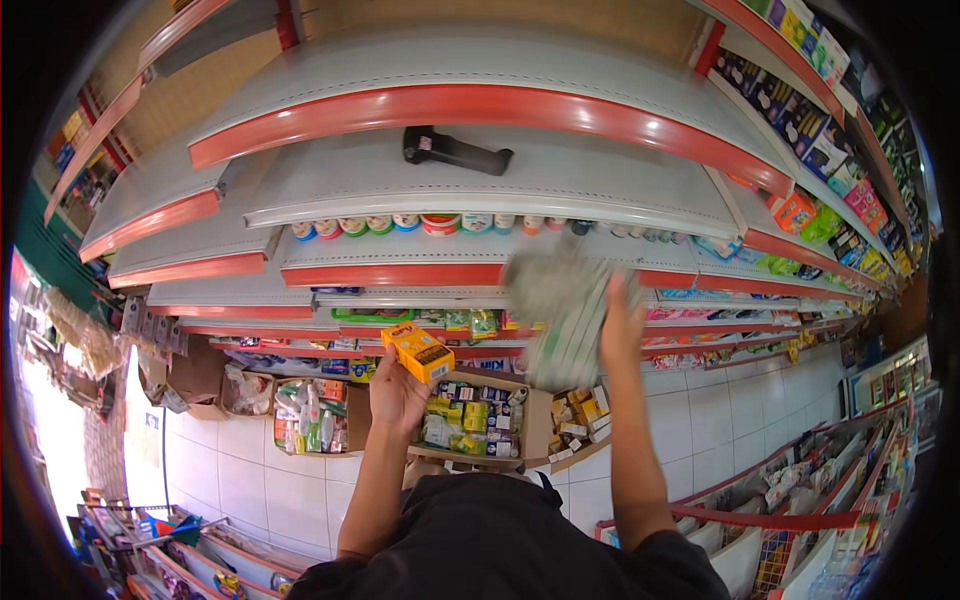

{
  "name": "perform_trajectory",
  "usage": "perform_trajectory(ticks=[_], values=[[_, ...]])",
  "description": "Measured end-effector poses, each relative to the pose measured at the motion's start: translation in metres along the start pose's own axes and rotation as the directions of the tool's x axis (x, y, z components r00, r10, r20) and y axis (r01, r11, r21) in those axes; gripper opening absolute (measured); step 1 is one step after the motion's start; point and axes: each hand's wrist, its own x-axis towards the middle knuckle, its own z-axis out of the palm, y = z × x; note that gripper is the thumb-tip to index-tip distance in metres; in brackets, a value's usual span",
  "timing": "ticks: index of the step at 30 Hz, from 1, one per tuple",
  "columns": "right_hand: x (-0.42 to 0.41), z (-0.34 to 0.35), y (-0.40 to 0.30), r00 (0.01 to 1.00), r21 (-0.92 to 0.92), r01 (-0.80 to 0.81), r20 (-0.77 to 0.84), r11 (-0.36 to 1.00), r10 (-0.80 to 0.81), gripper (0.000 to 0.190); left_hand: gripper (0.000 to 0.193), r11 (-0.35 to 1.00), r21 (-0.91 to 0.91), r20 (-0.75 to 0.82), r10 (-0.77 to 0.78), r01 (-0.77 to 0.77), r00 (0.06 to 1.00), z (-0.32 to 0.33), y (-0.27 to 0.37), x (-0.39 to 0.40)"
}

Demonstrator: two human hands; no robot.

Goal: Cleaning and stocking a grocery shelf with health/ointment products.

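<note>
In my left hand point(399, 394) is a small yellow-orange carton point(418, 352), held up in front of the lower shelves. My right hand point(621, 319) grips a grey-and-green striped cloth point(574, 322), blurred by motion, in front of the shelf fronts. A black handheld device point(457, 152) lies on the grey metal shelf point(330, 176) above. Below my hands, a cardboard box point(536, 427) holds many small packages, and a further open box of yellow cartons point(581, 416) stands to its right.
Lidded tubs point(440, 224) and bottles line a lower shelf. Colourful packs point(791, 214) fill the shelves at right. A carton of bottles point(311, 416) and a bag-filled box point(247, 394) stand at left on the tiled floor point(240, 480). Racks point(787, 517) stand behind at both sides.
</note>
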Motion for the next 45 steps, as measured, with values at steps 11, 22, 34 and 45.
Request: perform_trajectory(ticks=[11, 22, 34, 45], values=[[0.205, 0.098, -0.116, 0.54, -0.71, 0.695, 0.41, 0.114, -0.735, 0.038, 0.05, 0.976, -0.203, 0.068, -0.062, 0.075, 0.996, 0.008, 0.061, 0.023], [0.09, 0.207, -0.115, 0.713, -0.722, 0.645, 0.453, 0.249, -0.535, 0.057, 0.051, 0.955, -0.25, 0.075, -0.142, 0.157, 0.987, 0.006, 0.116, 0.05], [-0.141, 0.157, -0.057, 0.795, 0.163, -0.345, 0.574, 0.924, 0.195, 0.044, 0.051, 0.971, -0.159, 0.057, -0.17, 0.177, 0.984, -0.007, 0.124, 0.082], [-0.103, 0.129, -0.08, 0.845, 0.043, 0.083, 0.526, 0.996, -0.093, 0.037, 0.056, 0.98, -0.08, 0.134, -0.172, 0.184, 0.976, 0.005, 0.128, 0.054]])
